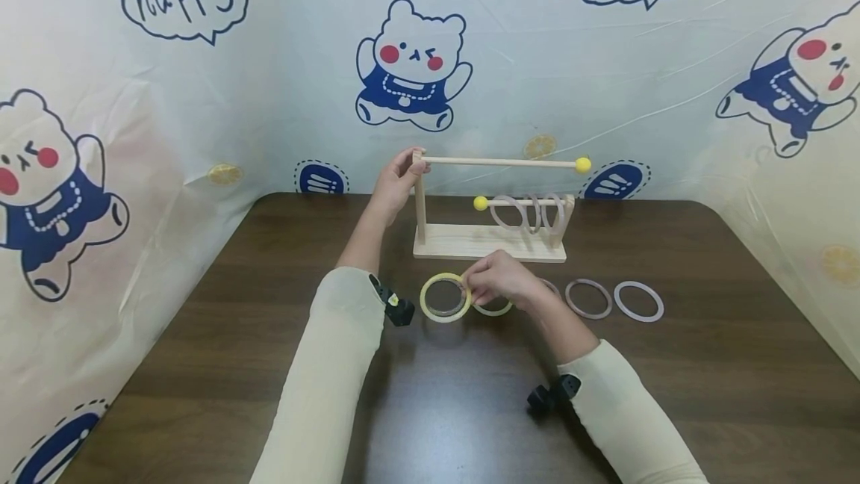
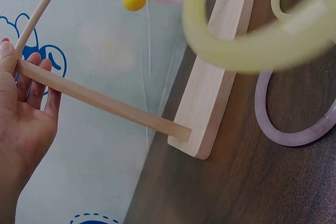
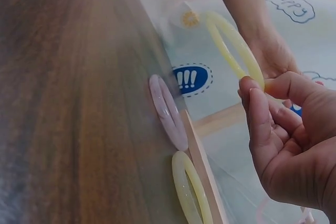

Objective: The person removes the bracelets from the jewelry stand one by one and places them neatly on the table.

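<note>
In front of a wooden stand [image 1: 490, 242], the right hand [image 1: 504, 280] is pinching a yellow ring [image 1: 424, 298] between thumb and fingertips, the hand nearly closed and the other fingers curling toward the palm. The yellow ring is hanging tilted in this grip, clear of the table [image 1: 201, 364]; a lilac ring [image 2: 294, 139], lying on the wood, is showing through its opening in the head view. The left hand [image 1: 396, 181] is gripping the top of the left post [image 1: 421, 208], closing its thumb and fingers about the wood from opposite sides.

From that post the upper rod [image 1: 497, 162] is extending rightward, bare along its length and ending in a yellow ball [image 1: 582, 165]. Below it, the lower rod [image 1: 488, 203] is reaching leftward from the right post [image 1: 567, 224], ending in a second ball [image 1: 480, 203] and carrying three pale rings [image 1: 493, 215].

Along the table, a second yellow ring [image 1: 493, 313] is lying just beside the right hand, a pinkish ring [image 1: 552, 286] is peeping out behind the wrist, and a mauve ring [image 1: 591, 317] and a whitish ring [image 1: 645, 319] are continuing the row rightward. Pale sleeves [image 1: 339, 357] are covering both forearms, and a bear-printed cloth [image 1: 524, 58] is hanging behind the table.
</note>
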`<state>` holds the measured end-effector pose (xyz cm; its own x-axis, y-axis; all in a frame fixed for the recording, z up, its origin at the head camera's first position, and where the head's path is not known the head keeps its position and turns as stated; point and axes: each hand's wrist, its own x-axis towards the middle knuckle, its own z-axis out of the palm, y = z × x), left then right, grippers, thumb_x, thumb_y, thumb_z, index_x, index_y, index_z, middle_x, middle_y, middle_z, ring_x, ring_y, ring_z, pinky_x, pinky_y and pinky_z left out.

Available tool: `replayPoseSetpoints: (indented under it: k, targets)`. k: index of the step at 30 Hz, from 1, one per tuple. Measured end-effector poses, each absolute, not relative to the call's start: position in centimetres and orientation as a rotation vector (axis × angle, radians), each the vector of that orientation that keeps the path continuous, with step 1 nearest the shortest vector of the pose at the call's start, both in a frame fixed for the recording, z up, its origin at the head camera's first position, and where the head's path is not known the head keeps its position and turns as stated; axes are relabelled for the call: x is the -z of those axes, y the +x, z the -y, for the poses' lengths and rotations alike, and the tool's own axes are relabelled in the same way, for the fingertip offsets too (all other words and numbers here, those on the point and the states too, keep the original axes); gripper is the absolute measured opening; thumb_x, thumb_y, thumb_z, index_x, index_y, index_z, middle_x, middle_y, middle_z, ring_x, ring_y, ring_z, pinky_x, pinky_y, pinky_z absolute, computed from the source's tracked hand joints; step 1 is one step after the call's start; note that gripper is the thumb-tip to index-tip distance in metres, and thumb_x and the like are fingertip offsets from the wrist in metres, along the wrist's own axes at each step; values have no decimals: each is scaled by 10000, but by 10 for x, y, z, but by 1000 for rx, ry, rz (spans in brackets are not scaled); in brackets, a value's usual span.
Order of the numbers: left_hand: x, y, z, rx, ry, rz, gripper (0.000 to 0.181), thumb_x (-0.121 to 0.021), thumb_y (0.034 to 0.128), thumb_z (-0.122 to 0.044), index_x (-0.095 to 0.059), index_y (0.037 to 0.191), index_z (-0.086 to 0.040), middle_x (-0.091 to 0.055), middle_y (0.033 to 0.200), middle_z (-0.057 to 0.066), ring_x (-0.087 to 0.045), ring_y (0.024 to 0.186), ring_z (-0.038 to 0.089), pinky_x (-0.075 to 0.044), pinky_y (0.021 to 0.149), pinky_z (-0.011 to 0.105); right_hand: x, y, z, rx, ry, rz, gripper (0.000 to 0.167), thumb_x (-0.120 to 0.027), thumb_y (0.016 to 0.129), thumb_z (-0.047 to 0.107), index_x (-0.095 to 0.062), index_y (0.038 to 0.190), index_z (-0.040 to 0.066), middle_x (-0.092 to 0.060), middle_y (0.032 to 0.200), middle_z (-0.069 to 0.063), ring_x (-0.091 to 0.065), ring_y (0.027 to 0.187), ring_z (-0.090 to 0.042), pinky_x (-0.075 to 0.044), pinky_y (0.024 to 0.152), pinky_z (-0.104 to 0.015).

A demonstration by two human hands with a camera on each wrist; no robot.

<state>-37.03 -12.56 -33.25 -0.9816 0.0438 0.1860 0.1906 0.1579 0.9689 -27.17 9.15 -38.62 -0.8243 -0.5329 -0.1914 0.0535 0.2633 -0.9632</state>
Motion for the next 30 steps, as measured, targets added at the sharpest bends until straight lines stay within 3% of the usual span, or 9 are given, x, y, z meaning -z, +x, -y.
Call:
replayPoseSetpoints:
  k: [30]
  targets:
    - [333, -371, 126, 1936, -252, 2308, 446, -533, 892, -357, -505, 1297, -172, -553, 1244, 60, -526, 1135, 168, -353, 1010, 342, 402, -249, -82, 1323, -548, -2031, 175, -518, 777, -63, -667, 843, -128, -664, 669, -137, -613, 522, -131, -533, 520, -272]
